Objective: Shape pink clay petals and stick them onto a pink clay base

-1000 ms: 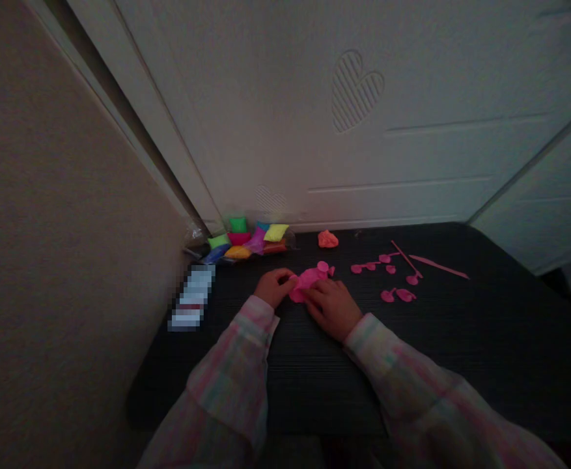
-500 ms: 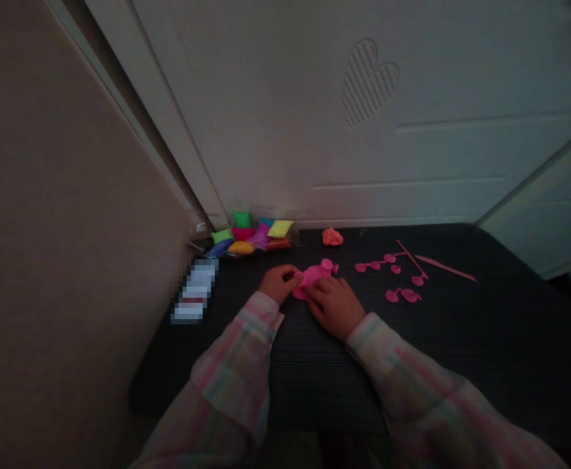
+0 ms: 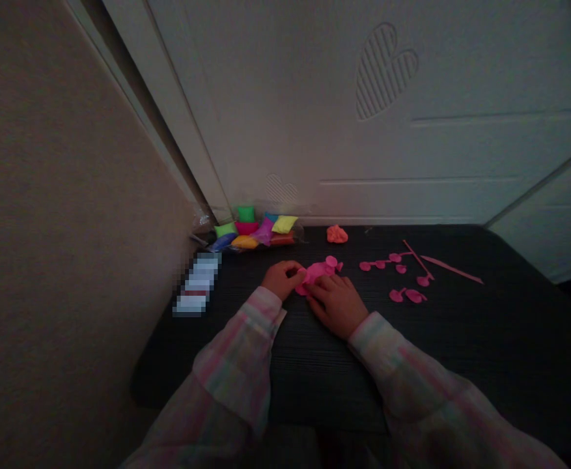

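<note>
A pink modelling-clay piece (image 3: 318, 269) with small round discs at its upper right end lies on the dark table. Thumb and forefinger of my left hand (image 3: 282, 280) are closed on its left edge. From the near side, my right hand (image 3: 340, 305) holds the same piece, its fingers bent over and covering part of it. To the right lie several small pink clay shapes, some joined by thin stems, among them a pink leaf-like bit (image 3: 415, 296). A lump of orange clay (image 3: 336, 234) sits behind the hands.
A clear bag with coloured clay packets (image 3: 246, 242) lies at the back left. A blurred-out white card or device (image 3: 198, 284) rests near the left edge. A thin pink stick (image 3: 418, 259) and a flat pink strip (image 3: 452, 269) lie right. A white panelled door (image 3: 285, 117) stands behind the dark table (image 3: 324, 384).
The view has shifted slightly, so everything appears a little further right. Both hands stay on the pink clay, with hardly any visible movement of the fingers.
</note>
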The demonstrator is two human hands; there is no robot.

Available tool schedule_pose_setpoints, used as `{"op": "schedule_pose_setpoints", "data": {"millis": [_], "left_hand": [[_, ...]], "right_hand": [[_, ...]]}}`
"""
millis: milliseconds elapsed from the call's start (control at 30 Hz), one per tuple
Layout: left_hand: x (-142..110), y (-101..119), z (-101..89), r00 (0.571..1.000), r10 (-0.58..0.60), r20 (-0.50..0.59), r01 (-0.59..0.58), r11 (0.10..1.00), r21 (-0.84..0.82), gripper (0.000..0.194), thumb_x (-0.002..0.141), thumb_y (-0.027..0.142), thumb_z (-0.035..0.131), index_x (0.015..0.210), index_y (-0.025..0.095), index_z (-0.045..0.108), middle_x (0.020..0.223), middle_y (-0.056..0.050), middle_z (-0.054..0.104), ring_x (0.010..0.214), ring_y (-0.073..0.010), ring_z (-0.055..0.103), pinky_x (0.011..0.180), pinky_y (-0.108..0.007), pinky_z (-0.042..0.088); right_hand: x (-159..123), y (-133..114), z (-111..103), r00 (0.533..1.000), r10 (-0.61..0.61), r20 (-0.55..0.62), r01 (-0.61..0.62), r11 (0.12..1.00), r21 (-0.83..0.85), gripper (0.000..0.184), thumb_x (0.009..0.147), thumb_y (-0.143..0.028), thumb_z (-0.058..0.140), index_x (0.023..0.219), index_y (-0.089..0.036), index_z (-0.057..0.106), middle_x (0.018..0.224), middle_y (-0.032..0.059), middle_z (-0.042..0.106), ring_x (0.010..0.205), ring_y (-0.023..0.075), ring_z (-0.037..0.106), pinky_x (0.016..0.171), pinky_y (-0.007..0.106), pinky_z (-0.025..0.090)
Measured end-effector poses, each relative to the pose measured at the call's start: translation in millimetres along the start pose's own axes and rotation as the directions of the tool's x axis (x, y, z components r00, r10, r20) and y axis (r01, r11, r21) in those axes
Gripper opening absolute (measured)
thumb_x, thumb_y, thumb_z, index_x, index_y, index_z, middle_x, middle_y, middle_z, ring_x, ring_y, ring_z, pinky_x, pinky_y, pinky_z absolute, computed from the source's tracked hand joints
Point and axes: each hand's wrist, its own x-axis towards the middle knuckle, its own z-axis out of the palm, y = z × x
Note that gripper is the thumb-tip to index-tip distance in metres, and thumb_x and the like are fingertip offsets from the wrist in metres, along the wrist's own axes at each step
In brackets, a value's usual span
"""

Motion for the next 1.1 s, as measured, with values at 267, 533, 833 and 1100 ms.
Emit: {"op": "schedule_pose_setpoints", "data": {"millis": [267, 533, 833, 1100], "left_hand": [[0.0, 2.4, -1.6, 0.999, -0.037, -0.023, 0.033, 0.99, -0.135, 0.015, 0.063, 0.028, 0.049, 0.061, 0.014, 0.055, 0.055, 0.002, 0.05, 0.054, -0.0085, 0.043, 0.052, -0.021, 0.034], [2.5, 0.8, -0.8, 0.991, -0.122, 0.057, 0.134, 0.9, -0.415, 0.014, 0.061, 0.027, 0.052, 0.06, 0.013, 0.052, 0.054, 0.003, 0.05, 0.051, -0.0073, 0.044, 0.05, -0.019, 0.036], [1.0, 0.9, -1.3, 0.996, -0.03, 0.083, 0.043, 0.986, -0.164, 0.018, 0.065, 0.03, 0.048, 0.064, 0.013, 0.056, 0.057, 0.002, 0.053, 0.055, -0.009, 0.047, 0.054, -0.02, 0.037], [0.5, 3.3, -1.3, 0.996, -0.023, 0.082, 0.028, 0.998, -0.061, 0.019, 0.066, 0.029, 0.046, 0.066, 0.013, 0.057, 0.059, 0.001, 0.054, 0.056, -0.009, 0.047, 0.054, -0.019, 0.036]], "right_hand": [[-1.3, 2.9, 3.2, 1.0, 0.005, -0.03, -0.003, 0.998, 0.056, 0.027, 0.076, -0.031, 0.036, 0.096, -0.023, 0.052, 0.086, 0.0051, 0.052, 0.082, 0.017, 0.042, 0.068, 0.03, 0.026], [-2.4, 7.7, 6.2, 0.999, -0.001, -0.047, 0.006, 0.995, 0.104, 0.025, 0.076, -0.029, 0.036, 0.09, -0.021, 0.055, 0.086, 0.0046, 0.053, 0.082, 0.0165, 0.043, 0.07, 0.03, 0.025], [-2.4, 6.5, 4.5, 1.0, 0.004, -0.016, -0.002, 0.996, 0.091, 0.028, 0.076, -0.028, 0.036, 0.097, -0.022, 0.052, 0.087, 0.0055, 0.053, 0.083, 0.017, 0.043, 0.07, 0.03, 0.025], [-2.5, 4.8, 1.4, 1.0, -0.027, -0.005, 0.027, 0.999, 0.039, 0.028, 0.076, -0.028, 0.036, 0.098, -0.021, 0.052, 0.085, 0.0058, 0.053, 0.083, 0.0179, 0.042, 0.071, 0.031, 0.024]]}}
